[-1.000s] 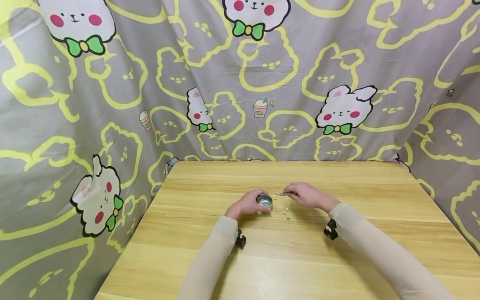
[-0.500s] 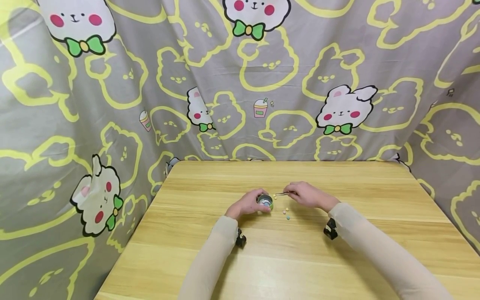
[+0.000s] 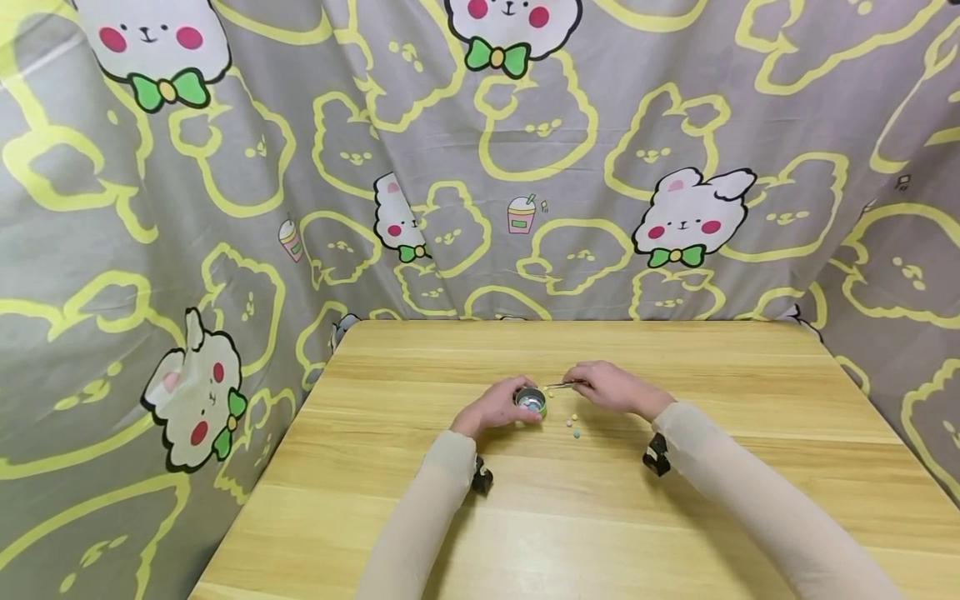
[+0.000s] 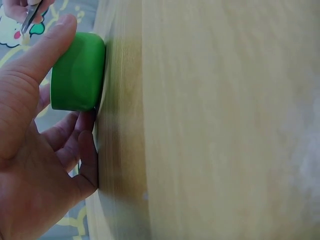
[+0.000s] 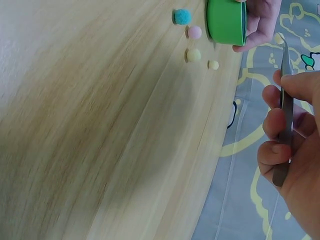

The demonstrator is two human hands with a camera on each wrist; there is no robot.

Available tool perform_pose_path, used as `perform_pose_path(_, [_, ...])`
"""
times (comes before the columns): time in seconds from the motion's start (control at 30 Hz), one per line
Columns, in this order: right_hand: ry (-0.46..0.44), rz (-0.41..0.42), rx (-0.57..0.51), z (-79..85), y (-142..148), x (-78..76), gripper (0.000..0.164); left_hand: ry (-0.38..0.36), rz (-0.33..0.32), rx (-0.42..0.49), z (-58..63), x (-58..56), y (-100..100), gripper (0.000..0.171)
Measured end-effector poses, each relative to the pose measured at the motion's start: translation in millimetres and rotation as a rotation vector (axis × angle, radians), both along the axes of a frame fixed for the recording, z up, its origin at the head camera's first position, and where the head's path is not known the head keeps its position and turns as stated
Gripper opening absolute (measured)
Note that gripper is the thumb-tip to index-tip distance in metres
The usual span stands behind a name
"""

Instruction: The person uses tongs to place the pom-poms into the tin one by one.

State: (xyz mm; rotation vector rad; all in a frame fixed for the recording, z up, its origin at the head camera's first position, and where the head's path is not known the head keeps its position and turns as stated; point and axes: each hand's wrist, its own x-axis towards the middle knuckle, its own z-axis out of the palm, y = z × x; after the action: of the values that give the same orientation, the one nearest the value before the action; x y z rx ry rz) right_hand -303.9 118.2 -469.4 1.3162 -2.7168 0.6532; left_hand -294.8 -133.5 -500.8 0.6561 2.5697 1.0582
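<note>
In the head view my left hand [image 3: 495, 405] holds a small round tin [image 3: 531, 402], its open top facing up with small pale and bluish bits inside. The left wrist view shows the tin's green side [image 4: 77, 75], with the thumb over it and the tin standing on the table. My right hand [image 5: 295, 125] pinches metal tweezers [image 5: 286, 105], whose tips have a pale yellow pompom [image 5: 279, 38] between them, above the table close to the tin's right side. On the table near the tin lie a teal pompom [image 5: 182, 16], a pink pompom [image 5: 194, 32] and two pale yellow pompoms [image 5: 193, 55].
The wood-grain table [image 3: 600, 517] extends around both hands. Behind it and along the sides hangs a grey curtain [image 3: 585, 150] with yellow outlines and white cartoon animals. Dark devices [image 3: 657, 455] are strapped at both wrists.
My right hand has shifted slightly left and up. The tweezer tips now hold a yellow pompom off the table, nearer the tin. The left hand and tin have stayed put.
</note>
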Motion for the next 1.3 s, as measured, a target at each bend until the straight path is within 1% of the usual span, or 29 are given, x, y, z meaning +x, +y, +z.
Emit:
perform_pose_path(0.2, [0.003, 0.020, -0.016, 0.7, -6, 1.7, 0.017, 0.002, -0.003, -0.004, -1.8, -1.6, 0, 0.050])
perform_pose_path(0.4, [-0.003, 0.022, 0.000, -0.9, -11, 0.9, 0.018, 0.000, -0.014, -0.002, -1.5, -2.5, -1, 0.052])
perform_pose_path(0.67, [-0.004, 0.052, 0.004, -0.2, -17, 2.8, 0.017, -0.008, -0.018, 0.000, -0.2, -2.4, -1, 0.051])
perform_pose_path(0.8, [-0.011, 0.045, 0.019, -2.1, -19, 2.7, 0.017, -0.010, -0.017, 0.003, -0.2, -1.9, -1, 0.050])
perform_pose_path(0.97, [-0.032, 0.027, 0.024, 2.5, -18, 4.8, 0.019, -0.008, -0.010, 0.004, 0.8, -0.9, -2, 0.051])
perform_pose_path(1.1, [-0.026, 0.011, 0.016, 5.4, -15, 6.0, 0.019, -0.007, -0.002, 0.003, 0.9, 0.0, -3, 0.053])
perform_pose_path(1.2, [-0.026, -0.005, 0.005, 4.8, -7, 7.6, 0.017, -0.015, -0.003, 0.006, 0.9, 0.4, -3, 0.054])
perform_pose_path(1.3, [-0.026, -0.017, 0.004, 0.2, 5, 9.9, 0.016, -0.014, -0.002, 0.002, 1.0, 0.3, -2, 0.054])
